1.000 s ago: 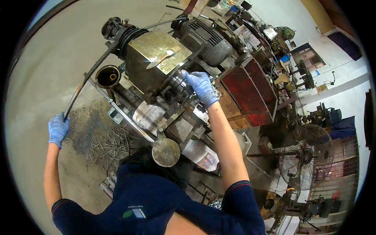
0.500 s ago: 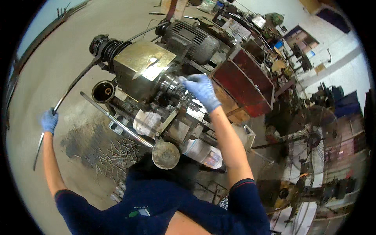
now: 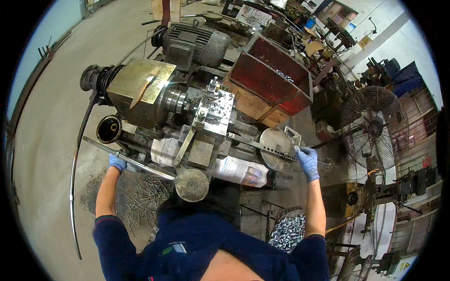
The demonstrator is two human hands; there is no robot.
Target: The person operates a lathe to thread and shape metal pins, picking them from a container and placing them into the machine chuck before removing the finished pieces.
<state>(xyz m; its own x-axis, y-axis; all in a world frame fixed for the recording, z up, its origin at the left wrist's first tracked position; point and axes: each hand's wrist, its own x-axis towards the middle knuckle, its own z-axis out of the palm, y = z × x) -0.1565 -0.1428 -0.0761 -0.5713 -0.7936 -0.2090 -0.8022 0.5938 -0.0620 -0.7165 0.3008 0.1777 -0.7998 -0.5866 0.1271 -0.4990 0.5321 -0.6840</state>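
In a blue glove, my right hand [image 3: 307,163] is closed on the outer end of a flat metal bar with a row of holes [image 3: 267,146], right of a round metal disc [image 3: 275,149]. My left hand [image 3: 117,162], gloved too, reaches under the slanted metal rod [image 3: 129,158] at the machine's near left; its fingers are largely hidden there. A long lever [image 3: 71,199] hangs down at the left, apart from that hand. Between my hands stands the lathe-like machine, with its shiny spindle [image 3: 174,101] and a chip-strewn tool block [image 3: 218,110].
A red-walled box [image 3: 272,79] with a few metal parts stands behind the tool block. Many small metal parts [image 3: 287,232] lie by my right elbow. A caged fan [image 3: 375,126] is at the right; thin metal scraps [image 3: 145,199] cover the floor at the left.
My left hand has let go of the long lever and moved right, under the slanted rod. My right hand has left the spindle area for the bar with holes. The view has shifted.
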